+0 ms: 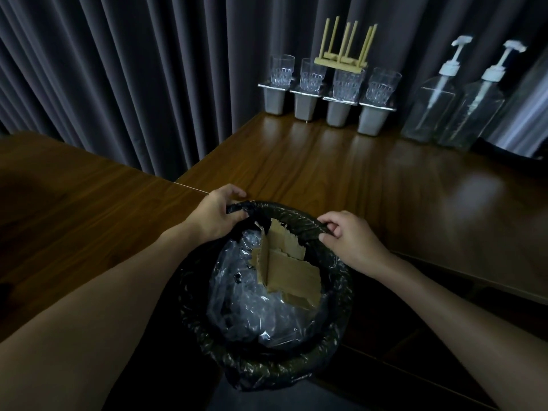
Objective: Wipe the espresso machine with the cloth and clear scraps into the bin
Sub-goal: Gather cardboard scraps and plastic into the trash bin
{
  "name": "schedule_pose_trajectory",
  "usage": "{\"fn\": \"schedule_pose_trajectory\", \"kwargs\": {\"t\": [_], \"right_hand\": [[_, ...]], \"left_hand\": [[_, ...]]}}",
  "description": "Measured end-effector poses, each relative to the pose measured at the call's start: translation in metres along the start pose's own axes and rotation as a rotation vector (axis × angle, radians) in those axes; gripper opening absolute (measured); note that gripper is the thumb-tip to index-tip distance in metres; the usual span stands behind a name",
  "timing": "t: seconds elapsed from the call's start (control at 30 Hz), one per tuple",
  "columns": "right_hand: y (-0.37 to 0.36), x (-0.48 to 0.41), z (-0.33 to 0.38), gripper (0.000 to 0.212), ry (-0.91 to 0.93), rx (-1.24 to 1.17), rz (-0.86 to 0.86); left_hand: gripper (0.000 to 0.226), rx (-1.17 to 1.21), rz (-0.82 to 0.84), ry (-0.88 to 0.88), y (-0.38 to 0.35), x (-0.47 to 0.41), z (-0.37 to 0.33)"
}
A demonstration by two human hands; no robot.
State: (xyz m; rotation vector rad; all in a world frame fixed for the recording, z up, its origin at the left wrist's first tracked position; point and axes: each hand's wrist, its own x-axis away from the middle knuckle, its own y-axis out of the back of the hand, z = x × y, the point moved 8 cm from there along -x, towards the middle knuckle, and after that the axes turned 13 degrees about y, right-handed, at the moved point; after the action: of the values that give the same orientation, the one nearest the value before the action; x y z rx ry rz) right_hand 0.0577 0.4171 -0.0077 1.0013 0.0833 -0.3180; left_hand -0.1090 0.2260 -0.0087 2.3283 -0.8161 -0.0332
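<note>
A round bin (261, 363) lined with a black bag sits low in front of me, below the edge of the wooden counter (370, 185). Inside lie torn cardboard pieces (292, 271) and crumpled clear plastic (255, 310). My left hand (215, 215) grips the bag's rolled rim at the far left. At the far right of that rim, my right hand (350, 235) pinches the bag. No espresso machine or cloth is in view.
At the back of the counter stand several glasses (345, 84) on metal holders (336, 112), with a small wooden rack (341, 59) upside down on top. Two clear pump bottles (430, 111) stand at the right. Dark curtains (118, 84) hang behind.
</note>
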Motion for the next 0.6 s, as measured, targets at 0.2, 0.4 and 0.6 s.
{"fn": "schedule_pose_trajectory", "kwargs": {"t": [0.2, 0.4, 0.6], "right_hand": [[0.008, 0.014, -0.004, 0.038, -0.079, -0.006, 0.015], [0.012, 0.053, -0.022, 0.019, -0.218, 0.045, 0.103], [0.008, 0.094, -0.045, 0.037, -0.234, -0.085, 0.096]], "left_hand": [[0.017, -0.044, -0.106, -0.09, -0.004, 0.015, -0.003], [0.011, 0.128, -0.249, -0.003, -0.022, 0.039, 0.024], [0.007, 0.234, -0.347, 0.079, -0.054, 0.069, 0.041]]}}
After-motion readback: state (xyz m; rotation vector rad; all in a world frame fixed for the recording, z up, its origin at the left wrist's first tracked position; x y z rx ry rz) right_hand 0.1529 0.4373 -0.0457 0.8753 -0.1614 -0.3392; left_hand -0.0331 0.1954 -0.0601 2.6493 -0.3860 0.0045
